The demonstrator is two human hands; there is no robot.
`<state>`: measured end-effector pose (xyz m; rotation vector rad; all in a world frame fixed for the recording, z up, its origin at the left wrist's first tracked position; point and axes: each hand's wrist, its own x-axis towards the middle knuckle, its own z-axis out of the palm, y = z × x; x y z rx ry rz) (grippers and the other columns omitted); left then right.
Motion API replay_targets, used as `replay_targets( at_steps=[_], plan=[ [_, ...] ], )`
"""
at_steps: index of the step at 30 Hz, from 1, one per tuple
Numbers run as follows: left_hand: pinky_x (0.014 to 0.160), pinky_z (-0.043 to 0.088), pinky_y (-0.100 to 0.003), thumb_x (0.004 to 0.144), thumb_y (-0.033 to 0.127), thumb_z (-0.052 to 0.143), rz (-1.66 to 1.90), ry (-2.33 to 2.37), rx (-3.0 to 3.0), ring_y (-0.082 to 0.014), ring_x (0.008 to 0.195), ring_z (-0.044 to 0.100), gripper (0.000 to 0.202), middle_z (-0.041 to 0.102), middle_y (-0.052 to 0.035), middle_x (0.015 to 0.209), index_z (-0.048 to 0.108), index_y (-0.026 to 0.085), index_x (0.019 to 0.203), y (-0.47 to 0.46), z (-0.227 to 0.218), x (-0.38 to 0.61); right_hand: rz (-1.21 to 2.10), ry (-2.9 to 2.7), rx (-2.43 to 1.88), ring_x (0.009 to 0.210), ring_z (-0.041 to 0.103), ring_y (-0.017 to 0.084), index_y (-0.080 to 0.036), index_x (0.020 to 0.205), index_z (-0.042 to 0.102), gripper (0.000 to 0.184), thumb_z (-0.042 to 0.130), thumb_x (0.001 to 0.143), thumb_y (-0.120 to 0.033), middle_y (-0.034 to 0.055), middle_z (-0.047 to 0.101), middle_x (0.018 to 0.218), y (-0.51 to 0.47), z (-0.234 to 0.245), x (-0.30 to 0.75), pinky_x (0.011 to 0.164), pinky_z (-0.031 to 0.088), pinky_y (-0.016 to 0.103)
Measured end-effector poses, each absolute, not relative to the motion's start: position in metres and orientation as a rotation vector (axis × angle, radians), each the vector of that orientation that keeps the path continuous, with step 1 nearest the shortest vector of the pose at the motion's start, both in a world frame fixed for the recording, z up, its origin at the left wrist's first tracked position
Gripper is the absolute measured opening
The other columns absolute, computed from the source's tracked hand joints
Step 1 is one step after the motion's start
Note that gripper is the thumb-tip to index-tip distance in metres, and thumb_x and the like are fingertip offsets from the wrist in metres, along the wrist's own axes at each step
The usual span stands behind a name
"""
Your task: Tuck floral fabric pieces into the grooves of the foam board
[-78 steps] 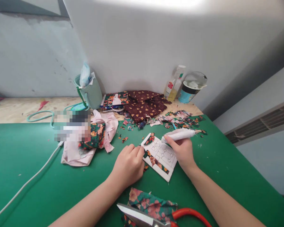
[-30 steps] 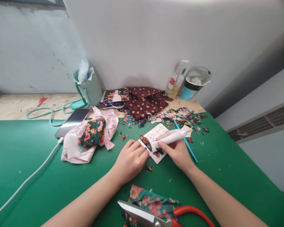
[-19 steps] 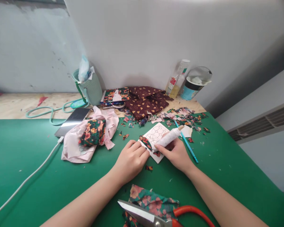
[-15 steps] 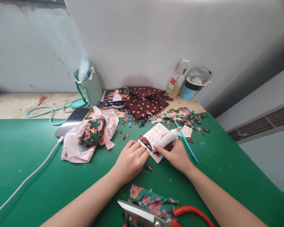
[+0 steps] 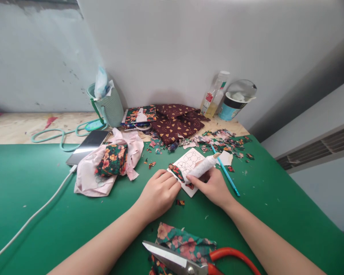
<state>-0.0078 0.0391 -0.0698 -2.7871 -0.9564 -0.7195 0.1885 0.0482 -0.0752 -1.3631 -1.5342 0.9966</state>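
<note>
A small white card with a line drawing and floral fabric bits stuck on it lies on the green mat. My left hand is curled, its fingertips pressing the card's left edge. My right hand grips a tool wrapped in white tape, whose tip rests on the card near a floral piece.
Red-handled scissors lie on floral cloth at the near edge. A blue pen, fabric scraps, maroon cloth, a pink cloth bundle, a phone with a white cable, a teal cup, a bottle and a tub surround the card.
The card was turned and shifted toward the left hand between the earliest frame and now. The right hand lowered the taped tool onto the card; in the last half second almost nothing moved.
</note>
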Motion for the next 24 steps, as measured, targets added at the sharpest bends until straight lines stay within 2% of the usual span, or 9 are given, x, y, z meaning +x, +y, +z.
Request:
replay_targets(
  at_steps=[4, 12, 16, 18, 21, 24],
  plan=[
    [0.076, 0.042, -0.032, 0.093, 0.012, 0.042, -0.714, -0.928, -2.807, -0.0164, 0.073, 0.056, 0.024, 0.059, -0.0019, 0.068, 0.058, 0.015, 0.075, 0.035, -0.067, -0.009, 1.076, -1.437, -1.350, 0.080, 0.069, 0.025, -0.017, 0.095, 0.057, 0.035, 0.074, 0.070, -0.036, 0.0089, 0.072, 0.091, 0.048, -0.074, 0.189, 0.067, 0.056, 0.036],
    [0.070, 0.041, -0.032, 0.090, 0.011, 0.045, -0.537, -0.973, -2.915, -0.0165, 0.071, 0.055, 0.022, 0.060, -0.0020, 0.068, 0.055, 0.017, 0.071, 0.020, -0.053, -0.010, 1.239, -1.327, -1.374, 0.074, 0.068, 0.024, -0.018, 0.089, 0.056, 0.031, 0.074, 0.066, -0.030, 0.0052, 0.071, 0.083, 0.036, -0.058, 0.181, 0.062, 0.055, 0.034],
    [0.070, 0.043, -0.036, 0.081, 0.010, 0.052, -0.371, -0.974, -2.982, -0.0208, 0.076, 0.056, 0.009, 0.062, -0.0044, 0.076, 0.057, 0.016, 0.078, 0.006, -0.047, -0.011, 1.307, -1.286, -1.397, 0.067, 0.066, 0.022, -0.019, 0.087, 0.056, 0.030, 0.073, 0.065, -0.030, 0.0036, 0.070, 0.077, 0.028, -0.056, 0.179, 0.056, 0.053, 0.031],
    [0.072, 0.044, -0.036, 0.078, 0.005, 0.050, -0.381, -1.015, -2.998, -0.0214, 0.078, 0.057, 0.014, 0.063, -0.0045, 0.078, 0.058, 0.015, 0.082, -0.003, -0.046, -0.012, 1.355, -1.265, -1.371, 0.068, 0.066, 0.021, -0.019, 0.087, 0.056, 0.031, 0.074, 0.064, -0.029, 0.0030, 0.069, 0.077, 0.024, -0.056, 0.179, 0.055, 0.053, 0.030],
    [0.074, 0.046, -0.037, 0.083, 0.005, 0.045, -0.459, -1.078, -2.984, -0.0218, 0.081, 0.057, 0.017, 0.063, -0.0051, 0.079, 0.059, 0.015, 0.086, -0.013, -0.046, -0.013, 1.411, -1.259, -1.327, 0.072, 0.067, 0.021, -0.019, 0.090, 0.057, 0.032, 0.074, 0.064, -0.028, 0.0031, 0.069, 0.080, 0.019, -0.057, 0.178, 0.058, 0.053, 0.030],
    [0.073, 0.047, -0.037, 0.085, 0.007, 0.044, -0.438, -1.102, -2.978, -0.0216, 0.077, 0.057, 0.017, 0.061, -0.0057, 0.076, 0.058, 0.014, 0.082, -0.019, -0.044, -0.013, 1.434, -1.264, -1.323, 0.075, 0.067, 0.022, -0.018, 0.092, 0.057, 0.032, 0.073, 0.066, -0.026, 0.0045, 0.070, 0.086, 0.013, -0.057, 0.179, 0.062, 0.055, 0.031]
  ],
)
